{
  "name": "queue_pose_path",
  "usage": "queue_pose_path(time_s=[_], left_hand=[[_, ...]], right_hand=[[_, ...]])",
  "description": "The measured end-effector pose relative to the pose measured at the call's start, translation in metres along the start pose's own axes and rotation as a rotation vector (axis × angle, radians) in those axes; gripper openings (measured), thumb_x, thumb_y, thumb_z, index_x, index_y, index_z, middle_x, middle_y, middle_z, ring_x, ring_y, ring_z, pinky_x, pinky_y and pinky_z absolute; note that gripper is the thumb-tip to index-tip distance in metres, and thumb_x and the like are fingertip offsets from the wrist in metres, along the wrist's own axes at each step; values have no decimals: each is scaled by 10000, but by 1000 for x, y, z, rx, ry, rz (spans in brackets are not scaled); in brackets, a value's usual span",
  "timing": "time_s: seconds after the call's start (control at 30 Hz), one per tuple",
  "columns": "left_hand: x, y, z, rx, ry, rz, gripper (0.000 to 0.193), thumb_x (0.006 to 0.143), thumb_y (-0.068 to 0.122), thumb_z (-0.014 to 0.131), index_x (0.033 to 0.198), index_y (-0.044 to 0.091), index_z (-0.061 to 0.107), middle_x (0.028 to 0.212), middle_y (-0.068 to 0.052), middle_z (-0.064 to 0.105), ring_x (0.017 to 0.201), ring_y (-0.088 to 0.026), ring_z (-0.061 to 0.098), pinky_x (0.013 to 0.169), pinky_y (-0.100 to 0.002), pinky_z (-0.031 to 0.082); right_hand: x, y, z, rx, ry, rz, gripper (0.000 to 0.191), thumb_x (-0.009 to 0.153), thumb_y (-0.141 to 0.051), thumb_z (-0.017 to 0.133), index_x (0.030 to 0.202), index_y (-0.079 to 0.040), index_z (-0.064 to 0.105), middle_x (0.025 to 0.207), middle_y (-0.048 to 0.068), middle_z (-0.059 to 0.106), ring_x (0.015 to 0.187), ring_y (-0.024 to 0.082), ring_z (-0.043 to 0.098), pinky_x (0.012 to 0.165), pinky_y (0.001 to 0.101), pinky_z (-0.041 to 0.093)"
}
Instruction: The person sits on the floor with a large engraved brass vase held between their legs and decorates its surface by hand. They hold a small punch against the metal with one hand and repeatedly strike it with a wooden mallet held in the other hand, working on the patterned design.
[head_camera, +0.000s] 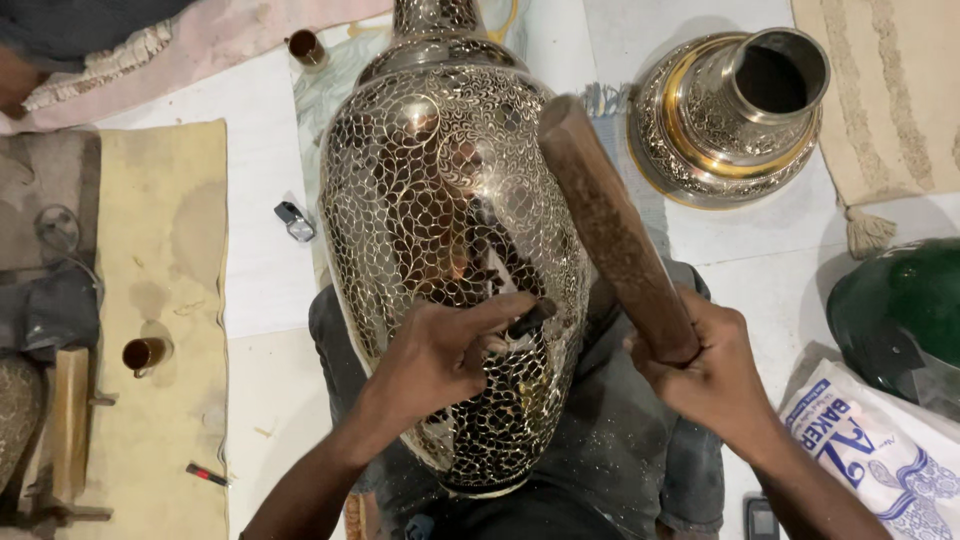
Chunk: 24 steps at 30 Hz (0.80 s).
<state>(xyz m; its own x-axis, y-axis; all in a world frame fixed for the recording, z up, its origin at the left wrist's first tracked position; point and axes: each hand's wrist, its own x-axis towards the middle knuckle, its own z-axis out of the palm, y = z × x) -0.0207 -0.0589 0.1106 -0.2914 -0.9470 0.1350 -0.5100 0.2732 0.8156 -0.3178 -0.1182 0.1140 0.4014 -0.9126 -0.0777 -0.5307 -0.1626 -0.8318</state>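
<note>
Left hand (440, 355) pinched shut around a small dark chisel (530, 318), thumb and fingers closed on it, tip laid against the flank of the big engraved metal vase (455, 250). Right hand (700, 365) wrapped in a full fist around the lower end of a wooden mallet (610, 225), head lifted up and away above the fist, well clear of the chisel. Vase lying across the lap, directly under and beyond the left hand, neck pointing away.

Likely trouble, judged from this pose:
- A slanted blow glancing off the short chisel end and landing on the left fingers, so close to the struck end.
- Chisel tip skidding over the curved, polished wall, scoring a stray line through the fine scale pattern.
- Vase rolling on the lap under the strike, no clamp visible, only legs and the left hand steadying it.
- Too heavy a hit denting the thin wall.

Beyond the right hand, a second ornate metal piece (730, 110) upright on the floor; just right of it, a dark green rounded object (900, 310) and a printed sack (870, 450). Left of the left hand, a small brass cup (145, 353) on a tan mat (165, 250).
</note>
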Motion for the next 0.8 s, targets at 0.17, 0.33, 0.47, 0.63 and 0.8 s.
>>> queue_pose_path(time_s=[0.17,0.33,0.47,0.63,0.8], left_hand=[[0,3,-3,-79,1,-39,685,644,-104,631,1314,36,644,1185,-187,751,451,-52,647,415,-165,591],[3,3,0,9,-38,-109,622,700,-106,627,1298,58,671,905,-126,744,444,-69,618,395,-194,545],[2,1,0,49,-77,-105,670,657,-105,648,1308,53,682,966,-136,799,369,-101,576,350,-205,550],[-2,-3,0,-35,-52,-113,607,713,-95,632,1297,66,666,1013,-134,765,415,-53,598,373,-175,550],[-1,-6,2,4,7,25,618,718,-101,632,1314,62,659,797,-86,760,419,-64,571,358,-186,513]], right_hand=[[6,4,8,92,35,-85,269,690,-41,701,954,-16,655,650,88,635,562,137,614,527,324,477],[6,-1,-1,-279,-121,14,217,619,-47,711,821,-23,635,552,122,559,513,200,567,504,355,428],[4,-4,2,-47,-48,60,173,667,-94,703,802,-36,612,503,94,552,430,202,570,459,362,421],[5,-6,6,314,52,-51,312,759,-69,763,706,-45,457,608,116,571,529,246,518,478,364,413],[3,2,4,-42,-56,13,159,653,-47,695,793,-35,621,518,85,579,451,193,583,476,347,439]])
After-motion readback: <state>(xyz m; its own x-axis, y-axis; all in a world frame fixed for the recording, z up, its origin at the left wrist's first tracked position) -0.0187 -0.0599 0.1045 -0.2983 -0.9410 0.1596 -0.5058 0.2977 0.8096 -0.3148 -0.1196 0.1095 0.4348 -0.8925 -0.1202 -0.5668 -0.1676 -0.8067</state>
